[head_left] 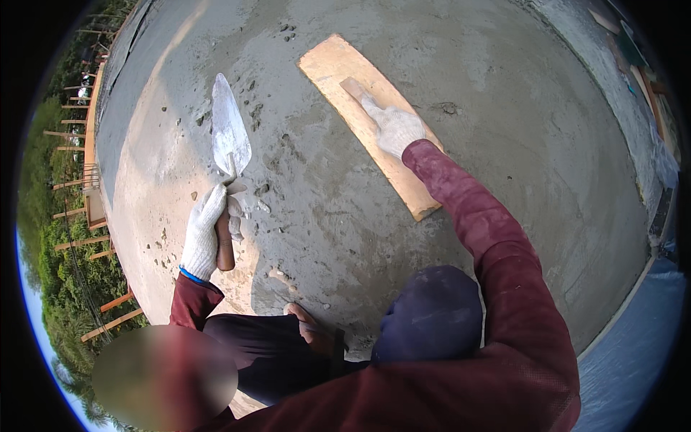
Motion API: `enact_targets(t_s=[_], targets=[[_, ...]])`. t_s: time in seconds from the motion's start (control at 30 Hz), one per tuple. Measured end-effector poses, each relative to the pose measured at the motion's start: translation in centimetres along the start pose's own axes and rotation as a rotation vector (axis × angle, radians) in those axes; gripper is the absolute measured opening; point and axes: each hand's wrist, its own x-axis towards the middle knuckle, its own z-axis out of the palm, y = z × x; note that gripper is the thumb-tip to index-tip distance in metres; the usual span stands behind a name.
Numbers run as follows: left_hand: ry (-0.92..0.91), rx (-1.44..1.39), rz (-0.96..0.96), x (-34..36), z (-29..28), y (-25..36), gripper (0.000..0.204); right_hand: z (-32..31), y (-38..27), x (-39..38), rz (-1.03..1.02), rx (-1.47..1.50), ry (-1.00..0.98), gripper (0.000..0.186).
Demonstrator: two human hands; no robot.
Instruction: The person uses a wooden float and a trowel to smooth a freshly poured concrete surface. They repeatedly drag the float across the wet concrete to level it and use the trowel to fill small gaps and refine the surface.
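My left hand (203, 230), in a white knit glove with a blue cuff, is closed round the brown handle of a pointing trowel (232, 133). The trowel's metal blade points away from me and is smeared with grey mortar. Farther right, my right hand (400, 132), also gloved, grips the handle of a long wooden float (392, 176). The float lies slantwise over the wet grey concrete (533, 209), its far end toward the left. Part of the float's handle is hidden under my fingers.
Loose crumbs of mortar (257, 115) lie around the trowel. A drier, paler patch (155, 194) spreads at the left, short of an edge with timber formwork (92, 144) and trees beyond. At right are a raised border (601, 79) and blue sheeting (637, 342). My knees and a foot are close below.
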Motion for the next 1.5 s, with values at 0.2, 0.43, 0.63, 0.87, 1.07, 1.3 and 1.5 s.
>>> enact_targets(t_s=[0.2,0.43,0.63,0.87,1.07,1.3,1.5], targets=[[0.056,-0.147,0.038,0.3,2.5,1.1,0.044,2.0,-0.2,-0.2,-0.053,-0.020,-0.110,0.096],[0.196,-0.041,0.110,-5.8,-3.1,1.4,0.040,2.6,1.0,-19.9,-0.087,-0.114,-0.235,0.086],[0.196,-0.068,0.099,-5.1,-4.9,-0.3,0.043,3.2,-3.7,-3.5,-0.173,-0.104,-0.108,0.083],[0.053,-0.241,0.197,-2.5,-3.0,-0.4,0.035,1.7,-6.0,4.2,-0.143,-0.134,-0.088,0.089],[0.014,-0.397,0.144,-3.5,-5.9,-1.9,0.039,2.2,-0.8,-18.1,-0.062,-0.154,-0.098,0.071],[0.373,-0.675,0.196,-4.1,-10.5,-3.7,0.036,3.1,-3.3,-13.2,-0.170,-0.195,-0.144,0.070],[0.238,-0.432,0.260,-4.5,-8.3,0.0,0.041,2.9,-12.2,11.3,-0.247,-0.159,0.038,0.082]])
